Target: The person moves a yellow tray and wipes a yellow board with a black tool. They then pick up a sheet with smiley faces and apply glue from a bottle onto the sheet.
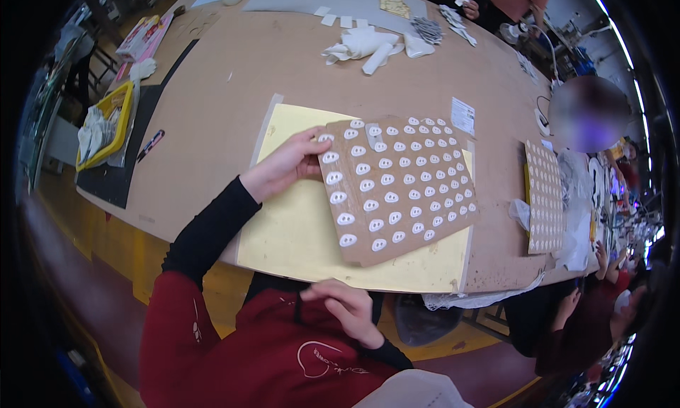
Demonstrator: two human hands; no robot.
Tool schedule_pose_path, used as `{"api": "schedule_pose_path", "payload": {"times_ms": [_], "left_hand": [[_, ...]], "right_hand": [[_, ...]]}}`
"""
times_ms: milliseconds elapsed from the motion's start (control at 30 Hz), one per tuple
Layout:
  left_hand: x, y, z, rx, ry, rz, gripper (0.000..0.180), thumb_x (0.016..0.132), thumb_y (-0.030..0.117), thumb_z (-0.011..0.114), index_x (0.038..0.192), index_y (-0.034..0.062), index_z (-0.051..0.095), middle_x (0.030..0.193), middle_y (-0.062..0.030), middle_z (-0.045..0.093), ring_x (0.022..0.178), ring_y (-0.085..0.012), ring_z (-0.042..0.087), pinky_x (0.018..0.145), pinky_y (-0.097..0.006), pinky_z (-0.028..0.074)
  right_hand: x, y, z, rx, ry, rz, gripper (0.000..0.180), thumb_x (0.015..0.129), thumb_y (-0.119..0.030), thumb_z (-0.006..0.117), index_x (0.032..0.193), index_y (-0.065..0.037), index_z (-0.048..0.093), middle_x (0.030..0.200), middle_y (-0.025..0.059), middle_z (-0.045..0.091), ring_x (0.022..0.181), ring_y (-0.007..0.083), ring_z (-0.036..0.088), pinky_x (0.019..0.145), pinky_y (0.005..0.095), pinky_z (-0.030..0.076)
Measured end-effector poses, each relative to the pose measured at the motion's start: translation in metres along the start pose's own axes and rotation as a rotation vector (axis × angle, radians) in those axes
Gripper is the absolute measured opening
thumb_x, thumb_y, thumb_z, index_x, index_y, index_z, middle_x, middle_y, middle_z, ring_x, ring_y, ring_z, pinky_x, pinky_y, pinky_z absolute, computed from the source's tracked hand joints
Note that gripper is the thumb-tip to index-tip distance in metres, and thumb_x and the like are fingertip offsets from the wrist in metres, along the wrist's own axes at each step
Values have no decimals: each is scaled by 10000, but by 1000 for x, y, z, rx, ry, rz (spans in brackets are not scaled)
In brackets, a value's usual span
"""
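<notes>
My left hand (pixel 294 163) grips the upper left edge of a brown cardboard sheet (pixel 393 178), thumb on top and fingers curled under it. Rows of small white rounded pieces with dark dots (pixel 363 168) cover the sheet. It is tilted above a pale yellow sheet (pixel 283 245) taped to the table. Close to my body, below the table's front edge, my right hand (pixel 345 307) hovers with fingers stretched out and thumb apart. Nothing shows in it.
A second dotted cardboard sheet (pixel 544 199) stands at the right beside clear plastic. At the left are a yellow basket (pixel 126 117) of white items and a marker pen (pixel 150 145). White cloth-like pieces (pixel 361 43) lie at the back. Other people work at the far side and right.
</notes>
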State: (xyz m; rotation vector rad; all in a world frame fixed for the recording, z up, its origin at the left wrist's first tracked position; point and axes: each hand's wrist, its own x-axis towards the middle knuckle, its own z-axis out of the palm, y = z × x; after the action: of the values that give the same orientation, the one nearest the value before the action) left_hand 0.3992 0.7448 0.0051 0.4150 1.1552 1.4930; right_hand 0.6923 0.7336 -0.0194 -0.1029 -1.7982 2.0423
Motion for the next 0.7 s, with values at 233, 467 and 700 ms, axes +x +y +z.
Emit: {"api": "schedule_pose_path", "payload": {"times_ms": [233,467,700], "left_hand": [[3,8,-8,265,229,101,553,982,299,549,1433,31,375,968,0,606,824,-65,575,739,-253,478],[1,32,7,447,244,50,531,975,297,551,1426,52,413,1055,-17,605,938,-88,564,856,-275,443],[-5,44,13,514,241,11,509,980,302,538,1428,86,427,1116,6,604,1021,-74,532,920,-277,404]], "right_hand": [[-28,-82,-118,-929,478,-309,155,852,-2,547,914,42,682,831,143,704,760,280,668,694,372,532],[-80,-154,-230,-712,1104,-419,402,996,-79,422,1376,54,406,1253,200,566,1073,221,561,947,342,446],[-90,-196,-281,-570,1345,-547,481,1028,-288,362,1458,-82,298,1408,193,441,1233,280,471,1051,393,377]]}}
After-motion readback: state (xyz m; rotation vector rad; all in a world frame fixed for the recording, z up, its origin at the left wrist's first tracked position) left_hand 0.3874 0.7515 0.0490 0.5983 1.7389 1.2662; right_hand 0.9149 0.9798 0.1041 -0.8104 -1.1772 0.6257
